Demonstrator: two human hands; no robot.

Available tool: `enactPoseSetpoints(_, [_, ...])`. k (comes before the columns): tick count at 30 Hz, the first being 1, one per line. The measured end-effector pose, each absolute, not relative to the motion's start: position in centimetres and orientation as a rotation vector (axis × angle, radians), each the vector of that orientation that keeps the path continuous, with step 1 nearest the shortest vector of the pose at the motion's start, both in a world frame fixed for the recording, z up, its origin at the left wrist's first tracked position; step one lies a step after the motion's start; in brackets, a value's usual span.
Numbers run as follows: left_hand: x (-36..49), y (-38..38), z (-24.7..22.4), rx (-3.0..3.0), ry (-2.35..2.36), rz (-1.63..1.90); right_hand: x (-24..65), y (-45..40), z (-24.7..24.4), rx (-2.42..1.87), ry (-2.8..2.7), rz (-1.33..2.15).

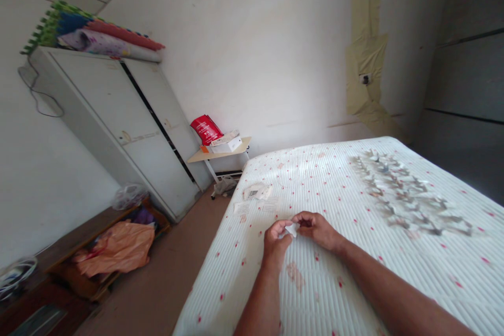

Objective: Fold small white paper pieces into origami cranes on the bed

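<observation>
Over the middle of the bed my left hand (274, 243) and my right hand (318, 231) are close together, each with its fingers closed in a pinch. Between the fingertips is a small white piece of folded paper (292, 229), partly covered by the fingers. Beyond my left hand lie thin printed paper sheets (258, 191), slightly crumpled. To the right, several small folded paper figures (409, 189) stand in rows on the bedcover; blur hides their exact shape.
The bed (307, 168) has a white ribbed cover with red dots. Beyond its left far corner stands a small table (197, 156) with a red bag (206, 129) and a white box (228, 145). A grey cabinet (106, 100) and a low wooden unit (59, 247) line the left side.
</observation>
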State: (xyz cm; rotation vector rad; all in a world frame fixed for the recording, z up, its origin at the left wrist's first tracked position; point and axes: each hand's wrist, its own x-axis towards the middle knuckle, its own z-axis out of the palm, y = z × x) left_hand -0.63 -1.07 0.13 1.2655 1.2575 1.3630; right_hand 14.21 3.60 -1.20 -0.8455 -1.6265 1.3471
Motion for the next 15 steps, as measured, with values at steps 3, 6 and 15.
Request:
enactPoseSetpoints(3, [-0.65,-1.05,0.10,1.270,1.270,1.366,14.18,3.47,-0.98,-0.842,-1.618,1.351])
enactPoseSetpoints(6, [-0.77,-0.87,-0.10,1.267,1.275,1.352,14.15,3.37,-0.78,-0.839,-1.607,1.359])
enactPoseSetpoints(15, [-0.64,-1.01,0.18,1.248,1.266,1.361,14.18,3.44,-0.87,-0.847,-1.625,1.354])
